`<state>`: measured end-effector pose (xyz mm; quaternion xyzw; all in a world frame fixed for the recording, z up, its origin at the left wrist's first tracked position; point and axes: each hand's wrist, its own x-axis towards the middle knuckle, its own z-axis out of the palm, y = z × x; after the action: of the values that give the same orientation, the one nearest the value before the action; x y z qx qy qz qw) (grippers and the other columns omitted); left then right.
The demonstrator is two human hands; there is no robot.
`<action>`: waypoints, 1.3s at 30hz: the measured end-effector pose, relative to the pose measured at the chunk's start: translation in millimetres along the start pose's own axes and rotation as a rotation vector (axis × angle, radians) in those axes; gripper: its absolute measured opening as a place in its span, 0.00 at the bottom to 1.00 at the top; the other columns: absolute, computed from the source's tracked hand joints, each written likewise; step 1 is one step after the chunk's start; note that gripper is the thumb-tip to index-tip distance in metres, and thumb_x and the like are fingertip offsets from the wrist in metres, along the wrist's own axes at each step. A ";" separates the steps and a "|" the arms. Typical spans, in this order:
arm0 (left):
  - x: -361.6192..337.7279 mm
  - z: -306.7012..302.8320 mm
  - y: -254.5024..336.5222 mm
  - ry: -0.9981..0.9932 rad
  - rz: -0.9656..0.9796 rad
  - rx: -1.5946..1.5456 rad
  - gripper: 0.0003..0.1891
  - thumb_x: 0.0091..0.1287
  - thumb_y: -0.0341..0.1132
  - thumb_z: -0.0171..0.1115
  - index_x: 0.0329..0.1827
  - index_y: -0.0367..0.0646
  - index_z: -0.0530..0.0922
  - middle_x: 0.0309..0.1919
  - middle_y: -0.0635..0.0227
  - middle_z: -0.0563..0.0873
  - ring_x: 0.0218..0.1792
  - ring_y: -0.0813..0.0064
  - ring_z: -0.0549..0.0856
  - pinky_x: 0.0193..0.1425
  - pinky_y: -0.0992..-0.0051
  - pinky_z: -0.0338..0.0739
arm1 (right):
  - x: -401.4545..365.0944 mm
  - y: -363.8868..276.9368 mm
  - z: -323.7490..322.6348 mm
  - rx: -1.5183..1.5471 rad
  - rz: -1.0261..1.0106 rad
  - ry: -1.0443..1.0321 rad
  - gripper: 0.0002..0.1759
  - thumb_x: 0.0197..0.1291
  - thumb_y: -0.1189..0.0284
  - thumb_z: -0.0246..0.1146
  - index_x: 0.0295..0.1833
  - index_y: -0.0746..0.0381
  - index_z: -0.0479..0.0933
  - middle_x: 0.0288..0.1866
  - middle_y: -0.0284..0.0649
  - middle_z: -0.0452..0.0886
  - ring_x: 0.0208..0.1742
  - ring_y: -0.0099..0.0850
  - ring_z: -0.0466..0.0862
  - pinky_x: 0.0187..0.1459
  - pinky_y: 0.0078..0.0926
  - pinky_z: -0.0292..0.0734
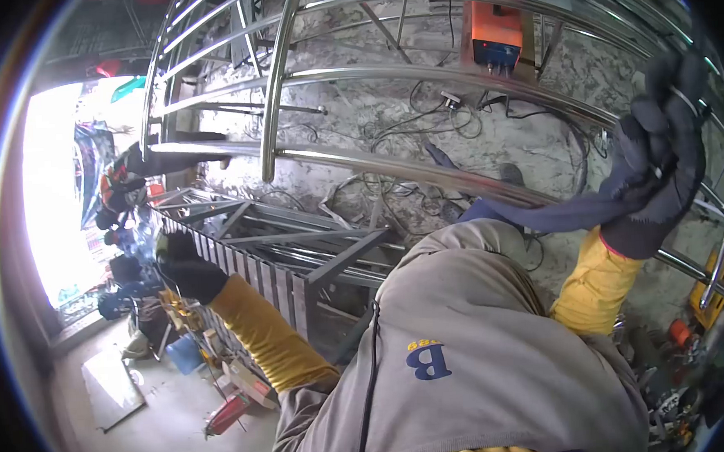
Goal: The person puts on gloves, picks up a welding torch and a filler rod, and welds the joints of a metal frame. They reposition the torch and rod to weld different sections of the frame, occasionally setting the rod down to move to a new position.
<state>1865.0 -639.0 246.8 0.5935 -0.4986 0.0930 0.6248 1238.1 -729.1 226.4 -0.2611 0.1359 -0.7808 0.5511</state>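
Note:
On the left, my left hand (pixel 191 268) wears a black glove; its fingers are closed round a small object with a yellow-green part, too unclear to name. My right hand (pixel 661 149), in a dark grey glove, is raised beside curved shiny metal tubes at the right. Its fingers are bent about something thin, mostly hidden. A long dark strip (pixel 554 214) stretches leftward from this glove, below the polished tube frame (pixel 424 161). Yellow cuffs cover both forearms.
An orange machine (pixel 495 35) stands on the floor behind the tubes, with cables (pixel 455 119) around it. Grey metal frames (pixel 299 270) lie left of centre. At the left are another person (pixel 122 185), assorted items and a red-handled tool (pixel 226 415). A yellow object (pixel 711 283) is at the right.

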 end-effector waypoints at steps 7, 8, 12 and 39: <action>38.7 159.0 43.5 -0.327 0.310 0.611 0.16 0.82 0.39 0.52 0.57 0.37 0.83 0.46 0.61 0.85 0.47 0.59 0.85 0.56 0.61 0.80 | -2.4 -40.2 -34.4 -0.333 0.117 0.242 0.35 0.80 0.58 0.54 0.84 0.64 0.57 0.67 0.57 0.79 0.42 0.30 0.87 0.28 0.22 0.83; 36.1 176.3 21.6 -0.380 0.205 0.431 0.14 0.82 0.38 0.53 0.55 0.38 0.83 0.44 0.63 0.85 0.45 0.62 0.85 0.52 0.64 0.80 | -1.1 -41.3 -37.2 -0.334 0.165 0.263 0.35 0.80 0.56 0.53 0.83 0.65 0.58 0.62 0.56 0.82 0.39 0.29 0.88 0.27 0.21 0.83; 27.3 233.3 -53.4 -0.432 -0.165 0.035 0.10 0.80 0.36 0.55 0.46 0.38 0.79 0.38 0.60 0.84 0.38 0.67 0.84 0.42 0.69 0.82 | -3.0 -41.2 -45.0 -0.302 0.365 0.191 0.35 0.81 0.53 0.52 0.81 0.66 0.62 0.45 0.49 0.83 0.24 0.28 0.82 0.19 0.22 0.77; -31.4 267.7 18.0 -0.325 0.071 0.228 0.11 0.74 0.32 0.59 0.52 0.36 0.83 0.41 0.57 0.86 0.39 0.65 0.87 0.43 0.65 0.80 | 84.2 30.2 52.9 -0.557 0.254 -0.124 0.32 0.79 0.55 0.54 0.82 0.56 0.65 0.51 0.44 0.86 0.40 0.27 0.88 0.32 0.21 0.83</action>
<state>1699.8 -842.4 181.4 0.6496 -0.5999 0.0740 0.4612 1269.9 -814.3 276.8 -0.4301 0.3421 -0.6211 0.5588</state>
